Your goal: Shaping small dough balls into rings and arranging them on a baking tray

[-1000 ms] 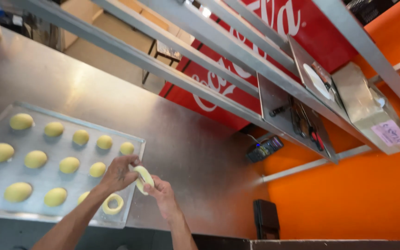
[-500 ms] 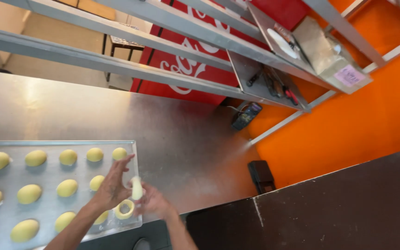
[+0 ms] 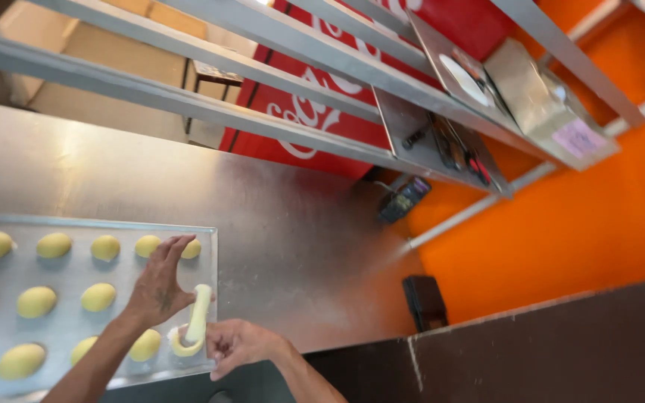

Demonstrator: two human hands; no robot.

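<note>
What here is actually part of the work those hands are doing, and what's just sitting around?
In use:
left hand
right hand
strip of pale dough held between them
baking tray
yellow dough pieces in rows

Lying about:
steel table
small black device
dark box
red cabinet

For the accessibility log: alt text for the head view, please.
Two bare hands, left hand and right hand, shape a pale dough strip over a metal baking tray of yellow dough pieces on a steel table.
</note>
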